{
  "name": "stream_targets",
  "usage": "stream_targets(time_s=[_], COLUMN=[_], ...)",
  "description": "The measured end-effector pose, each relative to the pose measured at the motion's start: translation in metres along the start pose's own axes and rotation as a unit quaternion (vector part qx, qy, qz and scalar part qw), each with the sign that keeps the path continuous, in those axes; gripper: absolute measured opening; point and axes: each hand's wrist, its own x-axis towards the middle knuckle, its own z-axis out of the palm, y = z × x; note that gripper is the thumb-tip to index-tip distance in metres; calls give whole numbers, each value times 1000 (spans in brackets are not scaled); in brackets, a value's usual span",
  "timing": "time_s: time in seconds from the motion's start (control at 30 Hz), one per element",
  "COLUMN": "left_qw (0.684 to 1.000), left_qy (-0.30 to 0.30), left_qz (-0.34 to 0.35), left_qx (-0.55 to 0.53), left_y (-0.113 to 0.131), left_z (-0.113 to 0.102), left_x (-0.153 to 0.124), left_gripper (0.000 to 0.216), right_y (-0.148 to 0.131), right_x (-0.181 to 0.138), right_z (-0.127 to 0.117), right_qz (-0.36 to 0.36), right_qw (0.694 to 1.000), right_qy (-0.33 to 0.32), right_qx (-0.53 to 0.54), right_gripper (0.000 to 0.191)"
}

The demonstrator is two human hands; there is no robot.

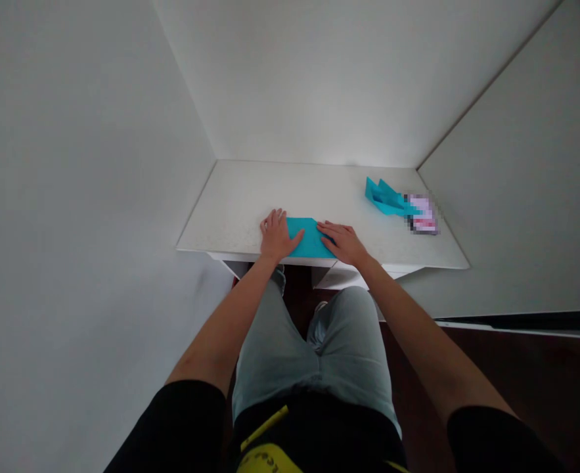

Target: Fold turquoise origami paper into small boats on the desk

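A folded turquoise sheet of paper point(310, 236) lies flat near the front edge of a small white table point(235, 203). My left hand point(276, 235) rests on its left edge, fingers stretched out flat and thumb on the paper. Pressing down on the sheet's right side is my right hand point(343, 242), its fingers also flat and pointing left. Neither hand grips anything.
A finished turquoise paper shape point(385, 197) lies at the table's back right, beside a blurred pink-white item point(423, 214). White walls close in the table on the left, back and right. My legs in light trousers are under the front edge; dark floor lies to the right.
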Motion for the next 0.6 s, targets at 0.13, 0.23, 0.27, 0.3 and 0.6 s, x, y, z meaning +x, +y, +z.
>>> stream_targets(time_s=[0.13,0.23,0.27,0.3,0.6], left_qw=[995,995,995,995,995], left_qy=[37,19,14,11,19], left_qz=[-98,-98,-99,-100,-98], left_qx=[-5,-18,-23,-29,-29], left_y=[1,0,0,-1,3], left_z=[3,0,0,-1,1], left_x=[6,9,10,10,14], left_gripper=[62,53,50,46,62], right_y=[-1,-4,-5,-5,-5], right_x=[-2,-1,0,0,-1], right_z=[-1,-1,-1,-1,0], right_qz=[0,8,11,13,10], right_qw=[1000,1000,1000,1000,1000], right_qy=[6,10,10,10,13], right_qx=[7,7,6,6,3], right_gripper=[49,49,49,50,50])
